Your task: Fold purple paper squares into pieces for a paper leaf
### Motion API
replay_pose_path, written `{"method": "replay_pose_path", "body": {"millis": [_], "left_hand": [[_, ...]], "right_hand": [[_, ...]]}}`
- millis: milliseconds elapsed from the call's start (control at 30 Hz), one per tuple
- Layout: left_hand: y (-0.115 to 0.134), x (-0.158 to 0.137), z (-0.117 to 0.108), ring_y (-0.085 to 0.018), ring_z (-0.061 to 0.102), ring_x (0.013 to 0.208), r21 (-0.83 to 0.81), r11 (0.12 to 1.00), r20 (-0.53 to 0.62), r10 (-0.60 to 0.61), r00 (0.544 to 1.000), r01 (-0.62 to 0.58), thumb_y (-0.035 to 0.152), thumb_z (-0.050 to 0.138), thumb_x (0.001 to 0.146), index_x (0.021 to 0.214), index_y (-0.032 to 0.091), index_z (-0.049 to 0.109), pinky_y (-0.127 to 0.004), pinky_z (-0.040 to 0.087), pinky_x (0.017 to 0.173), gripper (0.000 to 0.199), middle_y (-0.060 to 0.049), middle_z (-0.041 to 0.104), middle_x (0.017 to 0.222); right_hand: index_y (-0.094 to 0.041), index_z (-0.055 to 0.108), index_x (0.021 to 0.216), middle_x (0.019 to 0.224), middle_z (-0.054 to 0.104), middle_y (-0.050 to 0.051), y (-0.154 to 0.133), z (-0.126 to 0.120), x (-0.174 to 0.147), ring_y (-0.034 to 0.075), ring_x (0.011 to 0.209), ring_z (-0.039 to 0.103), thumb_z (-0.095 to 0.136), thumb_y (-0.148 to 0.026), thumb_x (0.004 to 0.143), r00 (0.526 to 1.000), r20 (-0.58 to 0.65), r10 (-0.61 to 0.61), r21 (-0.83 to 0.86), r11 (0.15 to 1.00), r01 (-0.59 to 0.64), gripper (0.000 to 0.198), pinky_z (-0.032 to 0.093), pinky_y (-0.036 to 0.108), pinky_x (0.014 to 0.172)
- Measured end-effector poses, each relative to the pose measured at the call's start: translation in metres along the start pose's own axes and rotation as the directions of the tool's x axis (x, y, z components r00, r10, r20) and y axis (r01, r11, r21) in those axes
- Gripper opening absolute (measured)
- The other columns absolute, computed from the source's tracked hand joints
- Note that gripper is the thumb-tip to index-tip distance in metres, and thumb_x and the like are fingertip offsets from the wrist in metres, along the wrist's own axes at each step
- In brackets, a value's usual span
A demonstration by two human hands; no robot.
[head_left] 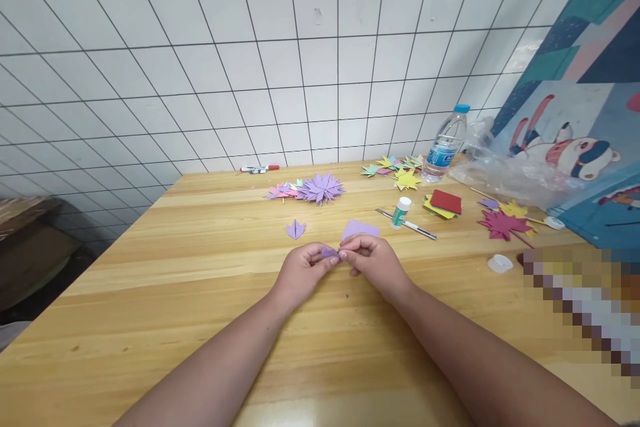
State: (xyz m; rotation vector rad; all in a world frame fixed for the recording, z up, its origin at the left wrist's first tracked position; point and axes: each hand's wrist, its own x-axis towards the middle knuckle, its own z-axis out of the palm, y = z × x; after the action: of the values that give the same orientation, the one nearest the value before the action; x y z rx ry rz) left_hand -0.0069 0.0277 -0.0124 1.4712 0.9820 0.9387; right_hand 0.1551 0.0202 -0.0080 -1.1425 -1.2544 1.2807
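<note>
Over the middle of the wooden table (200, 307), both my hands pinch one small folded piece of purple paper (328, 251). My left hand (303, 273) is closed on its left part, with thumb against fingers. At its right end my right hand (377, 265) is closed too, fingertips meeting the left ones; most of the piece is hidden by the fingers. A flat purple paper sheet (361, 228) lies just beyond my right hand. Beyond my left hand sits a folded purple paper leaf (296, 229). Farther back is a purple paper flower (323, 188) of many points.
A glue stick (401, 212) stands beside a slim craft knife (420, 230). To the right are stacked coloured paper squares (445, 203), a dark red paper star (501, 224) and a small clear lid (500, 263). A water bottle (445, 147) and markers (260, 169) are near the wall.
</note>
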Motion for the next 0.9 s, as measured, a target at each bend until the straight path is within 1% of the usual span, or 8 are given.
{"method": "replay_pose_path", "body": {"millis": [100,233,367,433,533,700,800,900], "left_hand": [[-0.002,0.002,-0.003,-0.018,0.065,0.082,-0.098,0.995,0.035,-0.022,0.999,0.025,0.032,0.066,0.072,0.080,0.016,0.065,-0.029,0.048,0.077,0.018,-0.005,0.071,0.085],[-0.005,0.005,-0.006,-0.021,0.064,0.088,-0.159,0.984,0.032,-0.072,0.997,0.077,0.035,0.068,0.070,0.087,0.014,0.065,-0.034,0.046,0.084,0.027,-0.007,0.071,0.087],[-0.004,0.005,-0.005,-0.019,0.064,0.083,-0.145,0.988,0.035,-0.050,0.998,0.054,0.035,0.069,0.069,0.081,0.014,0.065,-0.033,0.046,0.081,0.025,-0.006,0.070,0.085],[-0.002,0.004,-0.004,-0.018,0.063,0.079,-0.129,0.991,0.030,-0.027,0.999,0.031,0.035,0.069,0.068,0.080,0.014,0.065,-0.030,0.046,0.077,0.024,-0.005,0.069,0.082],[-0.001,0.003,-0.002,-0.017,0.062,0.075,-0.098,0.995,0.035,-0.027,0.999,0.030,0.037,0.068,0.070,0.080,0.014,0.066,-0.027,0.046,0.072,0.025,-0.004,0.069,0.080],[0.000,0.003,-0.001,-0.018,0.063,0.076,-0.085,0.995,0.028,-0.043,0.999,0.045,0.037,0.067,0.071,0.079,0.014,0.067,-0.028,0.046,0.073,0.024,-0.005,0.071,0.080],[0.001,0.003,0.000,-0.019,0.063,0.076,-0.060,0.998,-0.013,-0.023,1.000,0.022,0.035,0.067,0.071,0.077,0.014,0.066,-0.029,0.046,0.073,0.022,-0.006,0.071,0.079],[0.001,0.003,0.000,-0.020,0.063,0.078,-0.048,0.999,-0.048,-0.025,0.999,0.023,0.034,0.065,0.072,0.076,0.013,0.065,-0.031,0.047,0.074,0.021,-0.007,0.070,0.079]], "right_hand": [[-0.016,0.067,0.072,0.077,0.065,0.004,-0.001,0.000,-0.001,0.013,0.066,0.058,0.070,-0.038,0.064,0.999,0.034,0.019,0.038,0.999,-0.021,0.024,0.047,0.020,0.047],[-0.017,0.067,0.090,0.068,0.063,0.001,0.001,0.000,-0.001,0.010,0.055,0.054,0.069,-0.038,0.065,1.000,0.027,0.011,0.012,1.000,-0.011,0.032,0.048,0.022,0.048],[-0.016,0.066,0.080,0.059,0.060,-0.001,0.002,0.002,-0.001,0.010,0.051,0.051,0.066,-0.039,0.067,1.000,0.003,-0.003,-0.070,0.998,0.003,0.027,0.048,0.023,0.048],[-0.016,0.065,0.076,0.062,0.061,0.000,0.002,0.003,-0.002,0.011,0.053,0.052,0.064,-0.038,0.068,1.000,-0.022,-0.014,-0.108,0.994,0.011,0.024,0.047,0.023,0.048],[-0.017,0.061,0.068,0.064,0.062,0.001,0.000,0.006,-0.003,0.012,0.053,0.053,0.063,-0.036,0.068,0.996,-0.072,-0.051,-0.170,0.985,0.038,0.019,0.044,0.023,0.046],[-0.019,0.052,0.060,0.054,0.056,-0.002,0.001,0.011,-0.004,0.010,0.046,0.048,0.060,-0.030,0.068,0.974,-0.185,-0.132,-0.218,0.972,0.090,0.015,0.039,0.021,0.043],[-0.020,0.049,0.061,0.053,0.055,-0.003,0.001,0.013,-0.004,0.010,0.045,0.048,0.060,-0.031,0.068,0.981,-0.175,-0.084,-0.157,0.986,0.056,0.017,0.043,0.022,0.044],[-0.019,0.053,0.067,0.056,0.057,-0.002,0.001,0.012,-0.003,0.011,0.047,0.050,0.061,-0.036,0.069,0.991,-0.132,-0.029,-0.107,0.994,0.015,0.019,0.047,0.024,0.046]]}}
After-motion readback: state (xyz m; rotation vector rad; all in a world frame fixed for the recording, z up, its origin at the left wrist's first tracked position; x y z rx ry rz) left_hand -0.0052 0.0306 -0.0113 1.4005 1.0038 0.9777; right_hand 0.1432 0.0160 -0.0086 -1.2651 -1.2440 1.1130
